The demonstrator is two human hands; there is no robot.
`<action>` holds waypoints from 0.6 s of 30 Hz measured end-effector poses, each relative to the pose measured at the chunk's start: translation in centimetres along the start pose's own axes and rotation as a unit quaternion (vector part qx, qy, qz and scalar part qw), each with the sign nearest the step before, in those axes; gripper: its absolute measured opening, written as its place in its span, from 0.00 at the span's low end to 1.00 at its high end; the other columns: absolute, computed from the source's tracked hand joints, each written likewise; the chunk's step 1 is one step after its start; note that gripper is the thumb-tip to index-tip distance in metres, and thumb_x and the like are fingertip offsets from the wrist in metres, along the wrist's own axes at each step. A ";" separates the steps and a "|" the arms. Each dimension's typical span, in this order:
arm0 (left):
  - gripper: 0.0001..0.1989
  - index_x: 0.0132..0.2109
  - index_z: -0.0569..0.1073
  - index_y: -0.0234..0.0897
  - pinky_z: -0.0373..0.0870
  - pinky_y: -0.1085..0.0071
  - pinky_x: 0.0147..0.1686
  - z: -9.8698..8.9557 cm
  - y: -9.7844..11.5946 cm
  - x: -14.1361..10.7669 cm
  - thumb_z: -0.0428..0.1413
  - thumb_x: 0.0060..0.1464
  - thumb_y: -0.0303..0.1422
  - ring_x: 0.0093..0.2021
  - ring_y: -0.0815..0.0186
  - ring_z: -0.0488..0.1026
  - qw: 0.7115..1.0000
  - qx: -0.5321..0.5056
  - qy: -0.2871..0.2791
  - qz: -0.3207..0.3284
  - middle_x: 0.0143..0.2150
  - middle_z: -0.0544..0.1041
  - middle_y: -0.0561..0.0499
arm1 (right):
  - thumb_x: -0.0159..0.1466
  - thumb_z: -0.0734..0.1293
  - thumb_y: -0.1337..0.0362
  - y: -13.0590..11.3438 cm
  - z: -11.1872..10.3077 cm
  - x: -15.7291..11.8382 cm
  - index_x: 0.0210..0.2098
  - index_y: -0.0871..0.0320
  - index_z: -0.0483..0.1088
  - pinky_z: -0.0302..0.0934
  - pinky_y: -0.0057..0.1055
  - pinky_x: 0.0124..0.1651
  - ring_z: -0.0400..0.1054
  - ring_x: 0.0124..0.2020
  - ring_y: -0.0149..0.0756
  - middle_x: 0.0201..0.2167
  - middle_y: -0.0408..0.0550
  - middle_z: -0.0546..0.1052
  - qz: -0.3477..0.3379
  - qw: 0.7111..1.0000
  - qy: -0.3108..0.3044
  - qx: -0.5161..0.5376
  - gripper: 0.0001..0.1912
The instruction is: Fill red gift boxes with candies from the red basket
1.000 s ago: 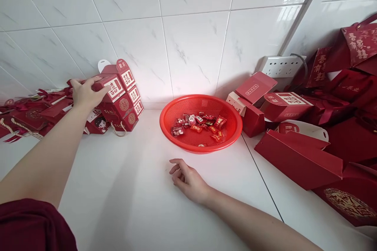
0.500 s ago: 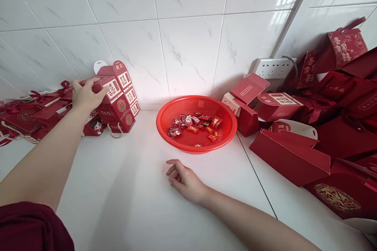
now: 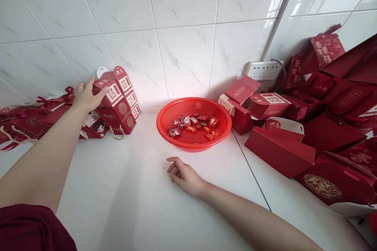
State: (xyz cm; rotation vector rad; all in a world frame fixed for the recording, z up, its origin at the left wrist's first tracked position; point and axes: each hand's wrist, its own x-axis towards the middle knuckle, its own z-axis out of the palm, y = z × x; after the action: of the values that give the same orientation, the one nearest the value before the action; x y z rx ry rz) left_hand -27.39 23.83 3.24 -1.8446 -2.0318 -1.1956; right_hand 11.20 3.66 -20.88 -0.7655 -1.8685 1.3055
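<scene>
The white worktop carries a pile of red boxes at right, a red plastic colander mid-way, and, at left, a double-happiness gift box under the left hand; whether its spread fingers grip, I cannot tell. The right hand, near the colander, curls loosely, unladen. Wrapped candies lie inside the colander.

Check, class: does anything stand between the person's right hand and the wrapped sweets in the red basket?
Yes: the near wall of the red basket stands between the right hand and the wrapped sweets. Only white tabletop shows between hand and basket, and the basket is open above.
</scene>
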 end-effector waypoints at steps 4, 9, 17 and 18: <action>0.52 0.65 0.56 0.15 0.41 0.38 0.65 -0.9 1.1 -0.2 0.68 0.46 0.47 0.67 0.48 0.51 0.999 0.022 0.008 0.026 0.68 0.56 0.28 | 0.63 0.60 0.74 0.2 -0.1 0.1 0.60 0.52 0.54 0.65 0.32 0.42 0.70 0.35 0.30 0.41 0.45 0.72 -0.008 1.000 0.001 -0.008 0.27; 0.45 0.68 0.55 0.23 0.44 0.43 0.66 -0.6 6.0 -4.4 0.65 0.51 0.42 0.69 0.46 0.48 0.980 0.075 0.069 0.173 0.71 0.52 0.34 | 0.63 0.60 0.74 0.3 0.2 0.3 0.61 0.53 0.54 0.66 0.31 0.41 0.70 0.35 0.29 0.42 0.46 0.72 -0.016 0.999 0.006 -0.029 0.27; 0.31 0.66 0.60 0.36 0.56 0.50 0.65 7.6 14.8 -23.8 0.58 0.58 0.35 0.67 0.49 0.59 0.925 -0.021 0.022 0.380 0.68 0.59 0.37 | 0.63 0.64 0.72 -6.1 -4.9 -0.3 0.48 0.56 0.69 0.65 0.30 0.45 0.71 0.40 0.32 0.46 0.48 0.76 -0.070 0.992 -0.006 -0.101 0.14; 0.31 0.67 0.59 0.38 0.56 0.50 0.65 8.7 15.2 -26.0 0.57 0.58 0.34 0.67 0.49 0.59 0.916 -0.034 -0.004 0.399 0.69 0.58 0.37 | 0.64 0.64 0.71 -7.8 -6.4 -0.8 0.46 0.56 0.71 0.64 0.30 0.48 0.71 0.41 0.33 0.45 0.47 0.77 -0.085 0.990 -0.007 -0.115 0.12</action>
State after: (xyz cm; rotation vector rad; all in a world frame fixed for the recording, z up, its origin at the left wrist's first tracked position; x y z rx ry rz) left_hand -4.44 8.10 -11.10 -2.3368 -1.0098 -0.9944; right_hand 16.43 3.95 -12.18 -0.6965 -2.0705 1.0050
